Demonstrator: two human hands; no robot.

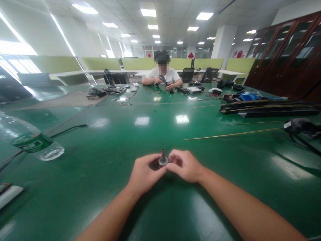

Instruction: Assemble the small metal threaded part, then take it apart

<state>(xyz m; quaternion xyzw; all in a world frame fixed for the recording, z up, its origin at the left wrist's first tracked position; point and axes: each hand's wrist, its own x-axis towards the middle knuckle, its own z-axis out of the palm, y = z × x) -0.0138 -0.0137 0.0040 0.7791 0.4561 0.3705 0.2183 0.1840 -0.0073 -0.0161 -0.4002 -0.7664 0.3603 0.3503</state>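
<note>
Just above the green tabletop, between my two hands, is a small metal part [163, 161] with a round flanged base and a narrow, ribbed upright stem that looks like a spring. My left hand [145, 172] is closed around its base, thumb in front and fingers behind. On the other side, my right hand [185, 166] has its fingers curled and the thumb and index tips close together against the part's right edge. Whether those tips pinch the part itself or something tiny is hidden.
A clear plastic bottle [32, 140] with a green label lies at left. Thin brass-coloured rods [233, 134] and black channels [265, 108] lie at right, near a black strapped device [301, 127]. Across the table, a person [162, 75] holds a dark tool among scattered parts.
</note>
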